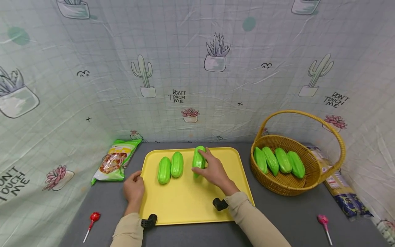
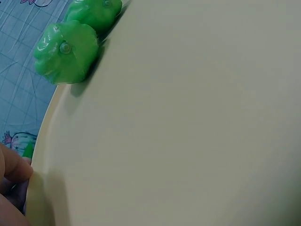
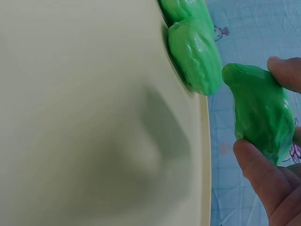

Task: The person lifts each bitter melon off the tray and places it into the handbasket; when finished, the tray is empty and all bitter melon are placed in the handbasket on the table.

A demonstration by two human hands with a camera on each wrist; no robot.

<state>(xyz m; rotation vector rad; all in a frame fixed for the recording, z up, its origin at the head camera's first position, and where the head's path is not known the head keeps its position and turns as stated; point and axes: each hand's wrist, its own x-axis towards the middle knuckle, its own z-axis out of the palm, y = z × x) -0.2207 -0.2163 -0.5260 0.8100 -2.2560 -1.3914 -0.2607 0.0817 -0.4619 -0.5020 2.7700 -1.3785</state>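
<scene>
My right hand (image 1: pixel 214 169) holds a green ridged gourd (image 1: pixel 199 158) between thumb and fingers above the yellow tray (image 1: pixel 185 206). In the right wrist view this gourd (image 3: pixel 258 108) is raised over the tray, its shadow falling on the surface. Two similar gourds, one on the left (image 1: pixel 164 170) and one beside it (image 1: pixel 177 164), lie side by side on the tray's far left part. My left hand (image 1: pixel 134 188) grips the tray's left rim, fingers curled at the edge; the left wrist view shows its fingers (image 2: pixel 16 167) right at that rim.
A wicker basket (image 1: pixel 277 185) with a tall handle stands right of the tray, several green gourds inside. Behind it lies a long packet (image 1: pixel 339 188). A green snack bag (image 1: pixel 114 161) lies left. Red (image 1: pixel 95 216) and pink lollipops (image 1: pixel 322 219) lie near the front. Patterned cloth (image 1: pixel 172 116) hangs behind.
</scene>
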